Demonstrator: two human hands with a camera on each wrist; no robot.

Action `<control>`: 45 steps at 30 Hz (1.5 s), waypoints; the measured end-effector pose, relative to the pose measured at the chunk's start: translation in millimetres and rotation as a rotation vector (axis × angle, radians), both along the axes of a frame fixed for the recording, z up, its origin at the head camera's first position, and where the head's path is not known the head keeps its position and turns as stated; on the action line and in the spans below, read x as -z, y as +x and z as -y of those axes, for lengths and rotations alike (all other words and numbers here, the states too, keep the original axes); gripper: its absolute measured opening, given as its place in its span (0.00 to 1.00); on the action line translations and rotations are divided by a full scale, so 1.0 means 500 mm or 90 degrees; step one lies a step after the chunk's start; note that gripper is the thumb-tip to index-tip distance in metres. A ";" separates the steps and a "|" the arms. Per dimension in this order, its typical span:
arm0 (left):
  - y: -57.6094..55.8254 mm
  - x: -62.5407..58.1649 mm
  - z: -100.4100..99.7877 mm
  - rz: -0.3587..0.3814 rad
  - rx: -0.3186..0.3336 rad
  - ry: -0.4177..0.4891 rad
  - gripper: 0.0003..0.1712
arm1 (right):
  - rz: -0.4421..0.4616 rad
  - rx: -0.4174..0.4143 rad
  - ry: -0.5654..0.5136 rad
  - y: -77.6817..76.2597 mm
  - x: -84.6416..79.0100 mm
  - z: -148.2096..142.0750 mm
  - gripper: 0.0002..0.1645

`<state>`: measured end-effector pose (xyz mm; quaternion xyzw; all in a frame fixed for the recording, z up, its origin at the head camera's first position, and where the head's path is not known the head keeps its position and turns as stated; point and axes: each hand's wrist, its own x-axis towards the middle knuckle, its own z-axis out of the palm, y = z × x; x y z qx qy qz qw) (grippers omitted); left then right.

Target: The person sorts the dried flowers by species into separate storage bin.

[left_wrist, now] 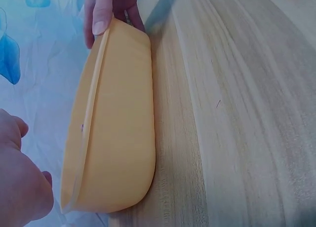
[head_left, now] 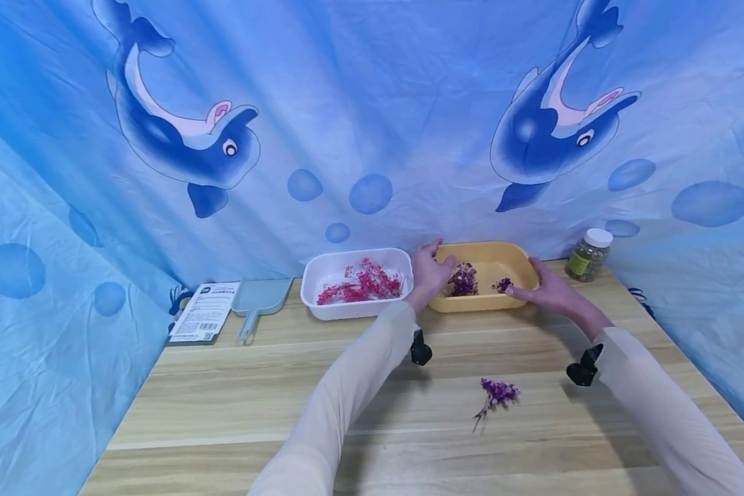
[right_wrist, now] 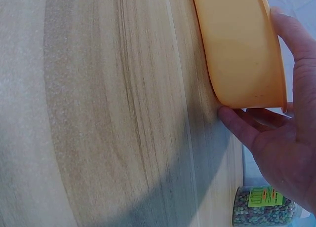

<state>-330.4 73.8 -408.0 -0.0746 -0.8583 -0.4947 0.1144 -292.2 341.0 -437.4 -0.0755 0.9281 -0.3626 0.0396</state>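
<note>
A yellow plastic basin [head_left: 490, 303] stands at the back of the table, with purple dried flowers [head_left: 463, 280] at its left and a smaller purple cluster [head_left: 503, 284] further right. My right hand [head_left: 552, 293] grips its right end, the thumb over the rim and fingers against the outer end wall. At the left end, my left hand [head_left: 430, 277] is over the rim with thumb and fingers spread; the left wrist view shows a gap between that hand [left_wrist: 22, 175] and the basin's side. One purple flower sprig [head_left: 499, 391] lies on the table in front.
Left of the yellow basin stands a white basin [head_left: 353, 311] of pink-red dried flowers [head_left: 368, 281]. A light-blue dustpan [head_left: 262, 296] and a printed sheet [head_left: 206, 311] lie further left. A white-lidded jar [head_left: 589, 256] stands at the right. A dolphin-printed curtain [head_left: 409, 103] hangs behind.
</note>
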 end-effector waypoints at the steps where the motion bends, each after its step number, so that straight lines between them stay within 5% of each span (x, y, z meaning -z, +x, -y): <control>1: 0.003 -0.001 0.001 0.003 0.005 0.011 0.30 | -0.001 0.000 0.001 0.000 0.000 0.000 0.71; 11: 0.040 -0.002 0.008 -0.045 0.094 0.173 0.29 | 0.005 0.000 -0.005 -0.003 -0.001 -0.001 0.71; 22: 0.133 0.011 0.023 0.034 0.130 0.261 0.32 | 0.005 0.006 -0.003 -0.001 0.001 -0.003 0.71; 33: 0.252 0.081 0.033 0.113 0.152 0.255 0.35 | -0.013 -0.006 0.008 0.005 -0.004 0.002 0.70; 45: 0.336 0.145 0.035 0.117 0.183 0.228 0.32 | -0.014 -0.010 0.010 0.004 0.001 -0.003 0.70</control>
